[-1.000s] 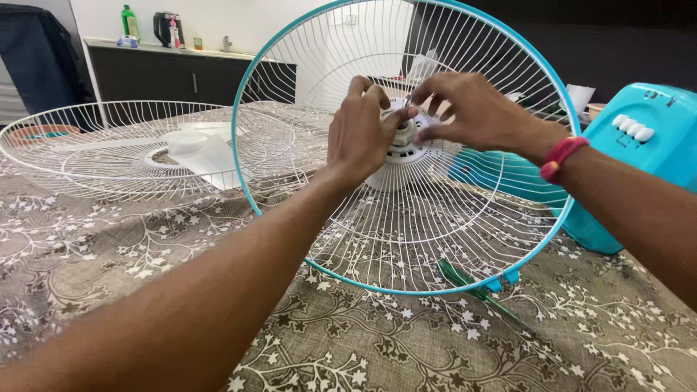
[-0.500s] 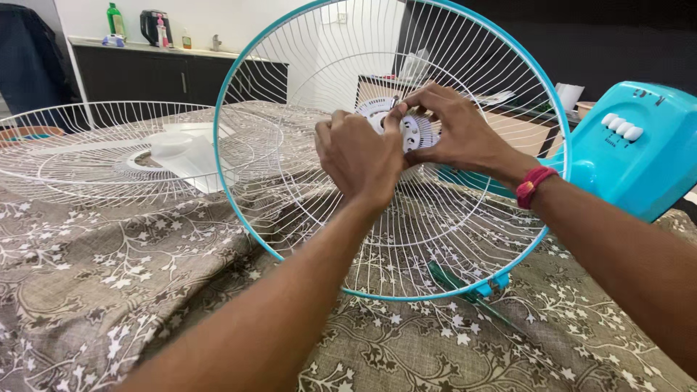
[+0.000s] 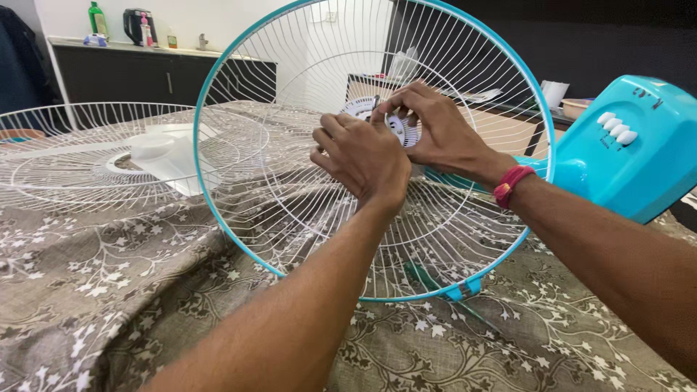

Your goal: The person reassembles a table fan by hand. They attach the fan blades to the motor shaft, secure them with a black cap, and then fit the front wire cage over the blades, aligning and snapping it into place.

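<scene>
We had both hands up at the hub of the rear fan guard [image 3: 305, 218], the round wire cage with a teal rim that stood nearly upright on the patterned cloth [image 3: 109, 290], its face turned toward us. The white ring nut [image 3: 396, 123] sat at the very centre of that cage, its axis pointing straight out at us along the motor shaft. Our left hand [image 3: 363, 160] came in from about seven o'clock of the nut, fingers curled and closed against its lower left edge; how firmly it pinched we could not tell, since the knuckles hid the fingertips. Our right hand [image 3: 439, 134], with a red band at the wrist, lay at about three o'clock, thumb and forefinger closed on the nut's upper and right rim. So the nut lay between the two grips, touching both, the right hand holding the larger share of it. Behind the cage, at roughly three o'clock, rose the teal fan body [image 3: 639, 160] with its white push buttons. The front guard [image 3: 72, 167] lay flat on the cloth at nine o'clock, well apart, white blades [image 3: 167, 156] resting inside it.
</scene>
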